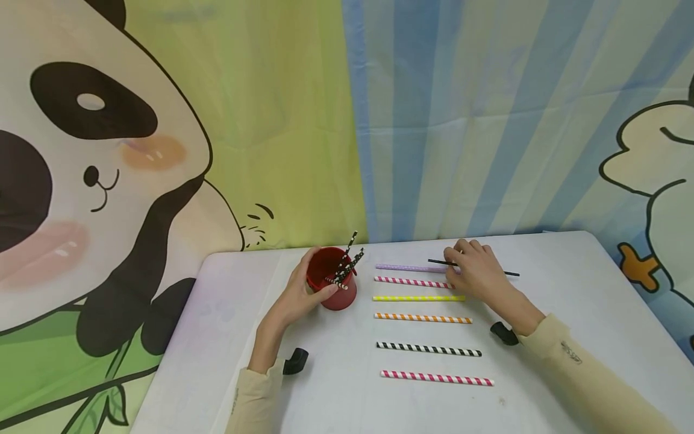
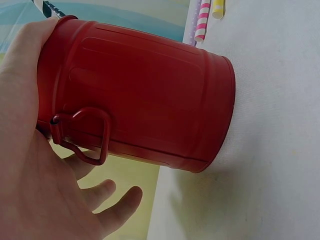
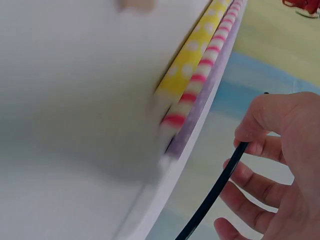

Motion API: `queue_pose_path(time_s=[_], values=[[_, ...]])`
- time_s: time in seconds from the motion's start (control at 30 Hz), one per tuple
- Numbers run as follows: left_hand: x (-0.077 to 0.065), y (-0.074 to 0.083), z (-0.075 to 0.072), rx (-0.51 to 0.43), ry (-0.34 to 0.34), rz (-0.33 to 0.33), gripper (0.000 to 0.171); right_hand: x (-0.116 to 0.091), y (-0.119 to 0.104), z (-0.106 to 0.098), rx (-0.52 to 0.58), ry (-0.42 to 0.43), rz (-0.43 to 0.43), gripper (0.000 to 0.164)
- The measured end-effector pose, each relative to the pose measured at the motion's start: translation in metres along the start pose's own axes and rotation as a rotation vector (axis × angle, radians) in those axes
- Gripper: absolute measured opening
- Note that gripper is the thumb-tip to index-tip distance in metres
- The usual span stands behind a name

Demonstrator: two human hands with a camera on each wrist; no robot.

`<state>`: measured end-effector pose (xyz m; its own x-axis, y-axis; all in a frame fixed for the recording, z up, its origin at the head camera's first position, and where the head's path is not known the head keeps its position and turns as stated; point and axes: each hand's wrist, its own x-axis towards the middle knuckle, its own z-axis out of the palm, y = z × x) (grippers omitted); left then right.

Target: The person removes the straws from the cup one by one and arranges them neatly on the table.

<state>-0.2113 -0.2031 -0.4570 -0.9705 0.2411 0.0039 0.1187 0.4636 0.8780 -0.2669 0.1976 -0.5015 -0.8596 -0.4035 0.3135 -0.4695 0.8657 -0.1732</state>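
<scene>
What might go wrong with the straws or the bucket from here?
The purple straw lies near the far edge of the table, so a brush from the right hand might roll it off. The black straw is pinched in that hand, both ends free, so it could slip. Patterned straws stick out of the red bucket in the left hand, so tilting it might spill them.

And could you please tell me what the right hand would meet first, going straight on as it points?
Beyond the right hand, probably the backdrop, though its distance is unclear.
</scene>
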Motion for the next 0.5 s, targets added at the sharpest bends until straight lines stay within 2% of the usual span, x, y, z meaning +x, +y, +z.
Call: queue_pose_path(time_s=[0.27, 0.5], values=[[0.001, 0.0, 0.001, 0.014, -0.004, -0.017, 0.088, -0.02, 0.031, -0.005, -0.005, 0.058, -0.03, 0.012], [0.013, -0.036, 0.006, 0.003, 0.018, -0.005, 0.092, -0.033, 0.052, -0.005, -0.027, 0.064, -0.043, 0.014]])
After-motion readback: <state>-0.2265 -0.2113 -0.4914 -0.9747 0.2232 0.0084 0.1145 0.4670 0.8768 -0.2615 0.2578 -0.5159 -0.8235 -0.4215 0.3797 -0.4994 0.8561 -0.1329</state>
